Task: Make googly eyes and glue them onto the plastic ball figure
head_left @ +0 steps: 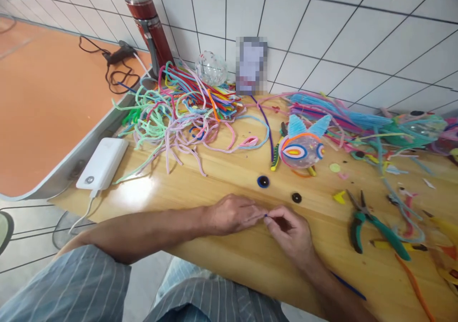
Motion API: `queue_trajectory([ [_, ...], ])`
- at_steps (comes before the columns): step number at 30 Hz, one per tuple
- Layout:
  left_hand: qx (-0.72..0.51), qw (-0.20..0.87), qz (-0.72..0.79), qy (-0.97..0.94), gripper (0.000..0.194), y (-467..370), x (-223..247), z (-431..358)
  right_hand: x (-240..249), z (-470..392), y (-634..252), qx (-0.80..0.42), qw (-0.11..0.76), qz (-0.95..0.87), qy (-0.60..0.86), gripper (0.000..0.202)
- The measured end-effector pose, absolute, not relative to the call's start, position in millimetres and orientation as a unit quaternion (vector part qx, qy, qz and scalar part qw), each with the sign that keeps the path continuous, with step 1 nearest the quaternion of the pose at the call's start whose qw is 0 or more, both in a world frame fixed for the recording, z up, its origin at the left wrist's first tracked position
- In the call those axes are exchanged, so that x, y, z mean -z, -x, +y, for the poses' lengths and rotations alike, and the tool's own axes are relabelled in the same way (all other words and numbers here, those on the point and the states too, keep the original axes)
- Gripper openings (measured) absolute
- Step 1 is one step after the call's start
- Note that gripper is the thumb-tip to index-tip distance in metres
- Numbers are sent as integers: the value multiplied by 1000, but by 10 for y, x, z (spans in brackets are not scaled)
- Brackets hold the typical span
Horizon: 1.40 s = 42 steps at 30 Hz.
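Near the table's front edge, my left hand (234,214) and my right hand (289,231) meet at their fingertips. Between them shows a tiny dark blue piece (265,215), pinched by both hands. Just behind the hands lie a black disc with a blue rim (263,181) and a plain black disc (296,198). Farther back sits a clear ball (302,152) with light blue ears and ringed eye shapes. A dark blue stem (348,285) lies partly under my right forearm.
Green-handled pliers (375,224) lie open at the right. Tangled fuzzy stems (171,121) are heaped at back left, by a red flask (150,31). A white power bank (102,163) is at the left edge; a phone (251,66) leans on the tiled wall.
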<state>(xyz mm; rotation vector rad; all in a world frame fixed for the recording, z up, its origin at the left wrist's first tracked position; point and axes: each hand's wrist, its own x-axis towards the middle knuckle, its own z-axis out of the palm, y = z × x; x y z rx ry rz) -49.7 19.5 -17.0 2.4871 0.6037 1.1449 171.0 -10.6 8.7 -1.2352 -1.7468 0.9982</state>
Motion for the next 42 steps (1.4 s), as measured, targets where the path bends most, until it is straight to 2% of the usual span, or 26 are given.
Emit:
queue_trajectory([
  [6,-399,156,222,-876,20,466,174,229,-45,-140,-1692,-416,383,-651,507,16],
  [14,-474,120,188,-852,18,444,126,277,-43,-154,-1656,-414,404,-640,506,16],
  [21,-433,244,230,-837,25,457,161,325,-80,-113,-1692,-406,388,-636,529,17],
  [25,-422,269,237,-833,23,456,143,339,-82,-83,-1711,-404,382,-627,546,19],
  [42,-407,196,208,-868,21,494,170,311,-116,-67,-1689,-416,367,-633,541,14],
])
